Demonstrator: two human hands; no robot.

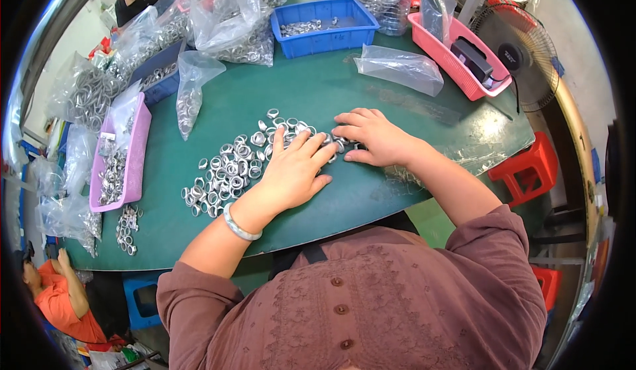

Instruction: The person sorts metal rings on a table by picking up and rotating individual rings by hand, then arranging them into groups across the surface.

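A loose pile of silver metal rings is spread over the green table in front of me. My left hand lies palm down on the right part of the pile, its fingers spread over the rings and a pale bangle on its wrist. Facing it from the right, my right hand rests at the pile's right end. Its fingers are stretched out and its thumb stands apart, with a few rings between the two hands. Neither hand grips a ring that I can see; the palms are hidden.
A pink-purple basket of rings stands left, with a small ring heap beside it. Behind are ring-filled bags, a blue tray, a clear plastic bag and a pink basket. Two other people are at left.
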